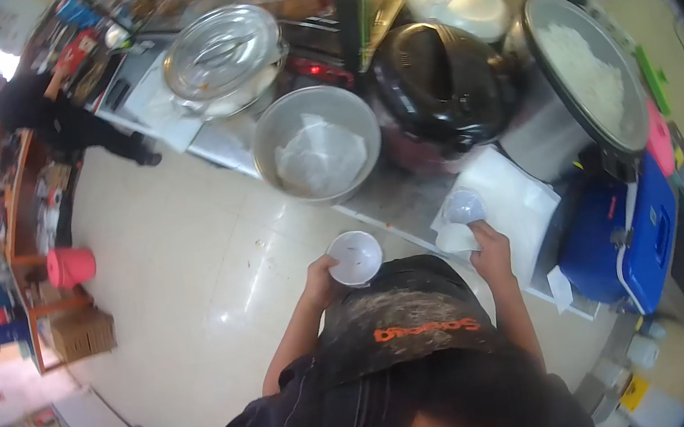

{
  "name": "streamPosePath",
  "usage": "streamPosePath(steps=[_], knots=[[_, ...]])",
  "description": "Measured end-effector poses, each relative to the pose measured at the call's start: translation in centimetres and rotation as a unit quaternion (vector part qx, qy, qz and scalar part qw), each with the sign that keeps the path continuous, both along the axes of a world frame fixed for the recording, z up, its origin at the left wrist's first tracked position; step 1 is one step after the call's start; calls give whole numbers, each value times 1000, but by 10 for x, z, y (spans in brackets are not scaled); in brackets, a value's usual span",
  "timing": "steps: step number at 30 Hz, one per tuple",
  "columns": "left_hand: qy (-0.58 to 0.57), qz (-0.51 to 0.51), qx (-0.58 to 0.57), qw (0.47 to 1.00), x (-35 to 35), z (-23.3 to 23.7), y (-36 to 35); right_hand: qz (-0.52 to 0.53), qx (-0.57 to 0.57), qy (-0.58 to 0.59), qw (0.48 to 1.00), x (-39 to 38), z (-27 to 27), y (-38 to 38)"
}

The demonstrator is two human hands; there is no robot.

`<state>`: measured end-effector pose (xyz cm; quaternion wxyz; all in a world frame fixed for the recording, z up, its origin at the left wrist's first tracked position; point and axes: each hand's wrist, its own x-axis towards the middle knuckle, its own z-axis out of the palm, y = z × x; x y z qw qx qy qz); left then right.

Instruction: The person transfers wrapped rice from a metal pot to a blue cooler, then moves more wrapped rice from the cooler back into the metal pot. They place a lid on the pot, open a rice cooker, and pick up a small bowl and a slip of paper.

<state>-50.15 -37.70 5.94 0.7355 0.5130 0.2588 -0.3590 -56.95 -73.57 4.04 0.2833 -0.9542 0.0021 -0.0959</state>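
Two hands are busy. Our left hand (320, 284) grips a white bowl (354, 257) at 11 o'clock from our cap (399, 310). Our right hand (492, 252) pinches a white bowl-like piece (457, 237) at 1 o'clock, on the white surface (523, 197). We judge this to be gathering bowls. The next move calls for a level carry to the rice pot (534, 138) at 2 o'clock.

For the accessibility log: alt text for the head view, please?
Left hand holds a small white bowl; right hand grips a white item. Ahead stand a steel basin, a black cooker and a pot of rice.
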Motion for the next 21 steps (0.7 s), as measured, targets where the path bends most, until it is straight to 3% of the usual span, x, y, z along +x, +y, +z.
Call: streamPosePath(steps=[3,5,8,12,15,21], knots=[[-90,-38,67,993,0,-11,28,71,-19,-5,997,41,-7,39],[-16,93,-5,996,4,-8,34,105,-39,-10,994,66,-11,48],[-19,167,-45,985,4,-24,73,126,-28,-10,992,89,-7,59],[-26,330,24,943,13,6,105,138,-26,10,990,95,-6,64],[-66,409,35,909,29,-48,144,134,-7,33,990,93,-3,72],[-188,424,115,879,141,-65,187,110,3,61,992,68,4,65]])
